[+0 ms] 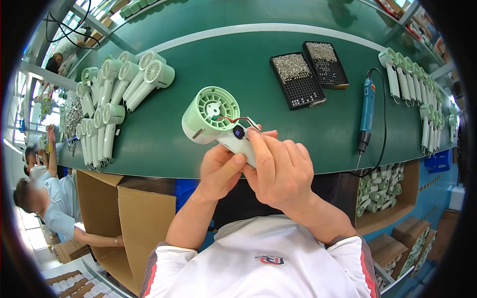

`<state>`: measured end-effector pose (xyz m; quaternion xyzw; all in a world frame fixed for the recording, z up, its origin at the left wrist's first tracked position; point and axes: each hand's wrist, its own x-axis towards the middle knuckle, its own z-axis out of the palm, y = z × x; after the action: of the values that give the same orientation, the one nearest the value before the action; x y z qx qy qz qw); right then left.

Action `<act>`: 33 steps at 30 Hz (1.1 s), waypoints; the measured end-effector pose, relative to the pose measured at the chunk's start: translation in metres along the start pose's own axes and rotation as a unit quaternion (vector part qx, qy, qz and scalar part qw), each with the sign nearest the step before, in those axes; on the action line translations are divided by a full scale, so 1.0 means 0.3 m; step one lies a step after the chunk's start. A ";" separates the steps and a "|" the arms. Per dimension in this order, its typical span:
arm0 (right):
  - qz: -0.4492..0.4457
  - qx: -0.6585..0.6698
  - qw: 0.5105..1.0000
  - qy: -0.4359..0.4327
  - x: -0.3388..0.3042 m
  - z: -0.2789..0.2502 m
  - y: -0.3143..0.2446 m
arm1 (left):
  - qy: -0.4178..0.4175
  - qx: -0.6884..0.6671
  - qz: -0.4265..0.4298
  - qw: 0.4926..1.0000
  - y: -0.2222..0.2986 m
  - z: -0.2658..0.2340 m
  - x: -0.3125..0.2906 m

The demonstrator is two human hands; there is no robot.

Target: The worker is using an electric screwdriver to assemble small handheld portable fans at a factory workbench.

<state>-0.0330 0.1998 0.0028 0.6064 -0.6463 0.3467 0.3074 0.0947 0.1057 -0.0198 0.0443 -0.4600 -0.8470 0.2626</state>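
1. The right hand (280, 171) is closed around the white handle of a pale green plastic handheld fan (218, 121), its index finger stretched along the handle top, the tip by a small dark round part.
2. The left hand (218, 171) grips the same handle from below and to the left, thumb pressed on its side.
3. The fan sits just above both hands, held over the near edge of the green table (164, 144). Its long axis runs from the hands up and to the left; the open round head faces up toward the camera, red and white wires lying loose across it.
4. Judged step: seating wires or a part at the neck; the next move calls for fine fingertip work and a steady hold.
5. Right of the hands lies a blue electric screwdriver (366, 111); beyond them, two black trays of screws (310, 74).
6. Up and left, a heap of finished fans (119, 94).
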 end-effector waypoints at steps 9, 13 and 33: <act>0.005 0.006 1.000 0.002 0.004 -0.014 -0.010 | -0.045 0.018 -0.002 0.999 0.003 -0.017 -0.007; 0.000 -0.002 1.000 0.009 -0.004 -0.018 -0.014 | -0.014 -0.005 -0.012 1.000 0.012 0.009 -0.008; -0.004 0.015 1.000 0.011 -0.008 -0.030 -0.033 | -0.019 -0.025 -0.043 0.999 0.025 0.011 -0.018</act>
<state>-0.0232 0.2083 0.0069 0.6094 -0.6353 0.3618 0.3068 0.1014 0.1076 -0.0128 0.0412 -0.4411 -0.8695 0.2185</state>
